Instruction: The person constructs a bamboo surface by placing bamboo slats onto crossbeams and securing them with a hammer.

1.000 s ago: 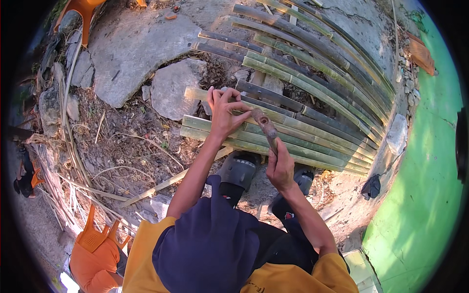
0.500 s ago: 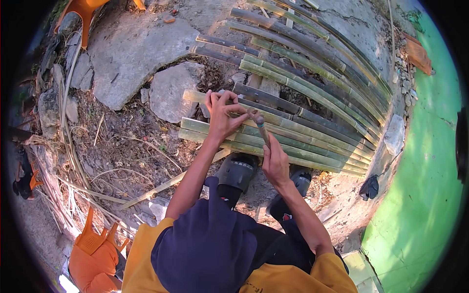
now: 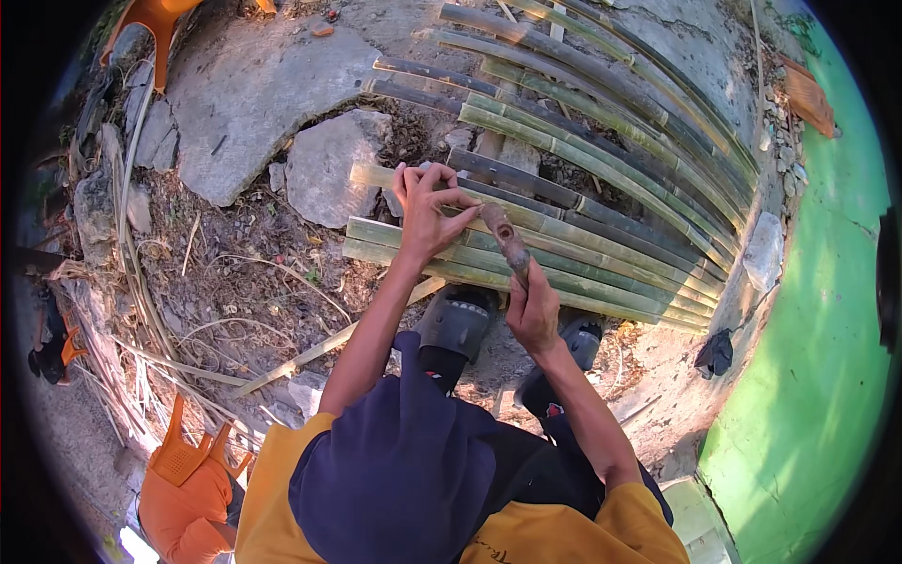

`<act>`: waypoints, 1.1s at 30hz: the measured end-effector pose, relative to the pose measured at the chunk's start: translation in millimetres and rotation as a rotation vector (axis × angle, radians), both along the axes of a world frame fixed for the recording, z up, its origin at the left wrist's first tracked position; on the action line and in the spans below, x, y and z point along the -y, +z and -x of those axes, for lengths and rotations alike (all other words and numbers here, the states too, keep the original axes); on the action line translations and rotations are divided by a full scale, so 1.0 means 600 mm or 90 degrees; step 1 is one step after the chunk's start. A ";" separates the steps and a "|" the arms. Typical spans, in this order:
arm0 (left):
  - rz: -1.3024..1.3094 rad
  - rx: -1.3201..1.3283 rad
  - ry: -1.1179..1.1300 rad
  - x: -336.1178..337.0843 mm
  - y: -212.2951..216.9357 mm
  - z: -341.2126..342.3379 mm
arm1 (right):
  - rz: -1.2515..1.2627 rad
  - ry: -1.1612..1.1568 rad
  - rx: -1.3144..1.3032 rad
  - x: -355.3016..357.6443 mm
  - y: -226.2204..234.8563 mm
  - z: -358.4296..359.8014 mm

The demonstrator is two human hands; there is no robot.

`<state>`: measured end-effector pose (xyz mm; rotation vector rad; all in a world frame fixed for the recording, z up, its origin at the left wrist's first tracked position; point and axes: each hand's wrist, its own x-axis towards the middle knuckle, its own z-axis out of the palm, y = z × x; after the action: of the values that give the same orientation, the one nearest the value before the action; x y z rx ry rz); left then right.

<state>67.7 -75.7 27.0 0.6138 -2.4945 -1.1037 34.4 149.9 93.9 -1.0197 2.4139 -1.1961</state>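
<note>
My right hand [image 3: 536,315] is wrapped round the handle of a hammer [image 3: 504,235] with a worn brown head. The hammer's head is raised beside the fingertips of my left hand. My left hand [image 3: 432,218] rests over the end of a pale split bamboo slat [image 3: 371,177], thumb and fingers pinched together. What they pinch is too small to make out. Green bamboo slats [image 3: 564,282] lie side by side just in front of my feet. Darker slats [image 3: 517,179] lie beyond them, spaced apart and fanning toward the upper left.
Broken concrete slabs [image 3: 272,113] and a flat stone [image 3: 334,169] lie at the left. Loose bamboo strips [image 3: 319,357] cross the dirt. A green painted floor [image 3: 808,376] runs along the right. A person in orange [image 3: 188,508] is at the lower left, near an orange chair [image 3: 178,456].
The hammer has tilted in my right hand, its head turning and shifting slightly. My left hand stays at nearly the same spot on the slat.
</note>
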 end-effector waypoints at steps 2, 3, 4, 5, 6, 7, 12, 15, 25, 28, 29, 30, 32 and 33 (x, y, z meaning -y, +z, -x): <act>-0.033 0.019 -0.006 0.000 -0.005 0.002 | -0.043 0.014 -0.016 -0.001 -0.019 0.008; -0.033 0.015 -0.007 -0.002 -0.007 0.004 | -0.043 0.013 -0.020 -0.007 -0.022 0.011; -0.030 0.023 -0.005 -0.002 -0.007 -0.002 | -0.081 0.018 0.007 -0.004 -0.019 0.010; -0.026 0.031 -0.003 -0.001 -0.008 -0.006 | -0.120 0.024 0.034 0.000 -0.017 0.010; -0.024 0.034 -0.001 0.004 -0.012 -0.004 | -0.117 0.026 0.036 0.003 -0.015 0.013; -0.013 0.019 0.000 0.006 -0.011 0.002 | -0.053 0.028 0.021 0.007 -0.003 0.016; -0.046 0.005 0.006 -0.005 -0.008 0.005 | 0.056 0.052 -0.038 -0.017 -0.026 0.010; -0.023 0.032 -0.004 0.001 -0.009 -0.002 | -0.142 0.040 0.047 -0.007 -0.029 0.017; -0.030 0.038 -0.003 -0.001 -0.009 -0.008 | -0.120 0.017 0.039 0.000 -0.024 0.020; -0.015 0.002 0.015 0.000 -0.010 0.000 | -0.036 -0.015 0.028 0.000 0.008 0.011; -0.016 -0.008 0.020 -0.001 -0.010 0.001 | -0.012 -0.049 0.061 0.001 0.016 0.010; -0.017 -0.007 0.024 -0.001 -0.009 -0.002 | -0.013 -0.045 0.063 -0.003 0.011 0.009; -0.044 0.002 0.021 0.000 -0.011 0.000 | -0.128 -0.078 0.214 -0.011 0.004 0.021; -0.043 0.001 0.026 0.000 -0.011 0.000 | -0.128 -0.073 0.213 -0.015 0.002 0.027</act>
<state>67.6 -75.6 20.4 0.6816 -2.4425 -1.1763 18.2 158.6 95.0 -0.5784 2.2908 -1.0369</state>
